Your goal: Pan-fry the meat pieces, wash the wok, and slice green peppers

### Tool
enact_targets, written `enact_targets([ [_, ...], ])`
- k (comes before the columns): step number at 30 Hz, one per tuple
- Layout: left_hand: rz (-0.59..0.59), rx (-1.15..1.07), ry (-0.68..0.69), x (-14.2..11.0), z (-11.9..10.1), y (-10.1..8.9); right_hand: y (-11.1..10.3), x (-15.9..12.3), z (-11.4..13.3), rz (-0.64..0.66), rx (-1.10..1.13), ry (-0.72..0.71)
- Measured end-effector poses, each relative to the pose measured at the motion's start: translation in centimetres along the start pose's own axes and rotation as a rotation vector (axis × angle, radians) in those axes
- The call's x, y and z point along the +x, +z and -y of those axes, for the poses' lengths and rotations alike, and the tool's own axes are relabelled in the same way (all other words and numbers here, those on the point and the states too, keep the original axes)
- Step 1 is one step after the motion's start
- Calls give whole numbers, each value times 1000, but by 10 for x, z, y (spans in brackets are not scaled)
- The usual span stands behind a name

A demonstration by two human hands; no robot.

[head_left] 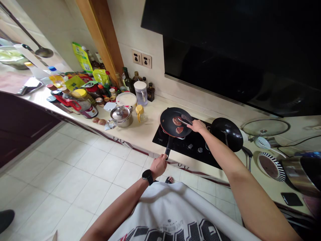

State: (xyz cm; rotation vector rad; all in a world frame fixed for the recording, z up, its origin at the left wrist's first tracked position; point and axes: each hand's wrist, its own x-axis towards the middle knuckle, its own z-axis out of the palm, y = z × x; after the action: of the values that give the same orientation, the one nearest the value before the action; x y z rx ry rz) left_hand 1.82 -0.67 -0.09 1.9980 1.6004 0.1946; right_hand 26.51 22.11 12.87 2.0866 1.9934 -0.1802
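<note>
A black frying pan (167, 124) sits on the left burner of the dark gas stove (185, 150). Two browned pieces of meat lie in it, one piece of meat (177, 121) toward the back and a smaller piece of meat (179, 130) in front. My left hand (159, 165), with a watch on its wrist, is wrapped round the pan's handle (169, 147). From the right, my right hand (197, 126) grips metal tongs (185, 120). Their tips reach over the pan at the rear piece; whether they pinch it I cannot tell.
A black wok (224, 134) stands on the right burner, with a glass lid (267, 127) behind it. Left of the stove are a steel pot (121, 116), a yellow-topped oil jar (140, 113) and several bottles. A range hood (225, 60) hangs above. A phone (292, 199) lies far right.
</note>
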Motion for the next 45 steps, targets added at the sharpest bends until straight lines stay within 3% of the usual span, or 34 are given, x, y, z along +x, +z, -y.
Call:
enact_targets([
  [11, -17, -4, 25, 1, 2, 2, 3, 6, -18, -18, 43, 33],
  [18, -22, -10, 40, 1, 2, 3, 7, 11, -21, 126, 210, 20],
  [29, -44, -9, 45, 1, 5, 8, 11, 11, -26, 115, 374, 20],
  [37, -41, -13, 39, 1, 3, 5, -1, -3, -18, 69, 201, -18],
  [45, -45, -10, 39, 0, 3, 5, 2, -1, -12, 32, 111, -29],
])
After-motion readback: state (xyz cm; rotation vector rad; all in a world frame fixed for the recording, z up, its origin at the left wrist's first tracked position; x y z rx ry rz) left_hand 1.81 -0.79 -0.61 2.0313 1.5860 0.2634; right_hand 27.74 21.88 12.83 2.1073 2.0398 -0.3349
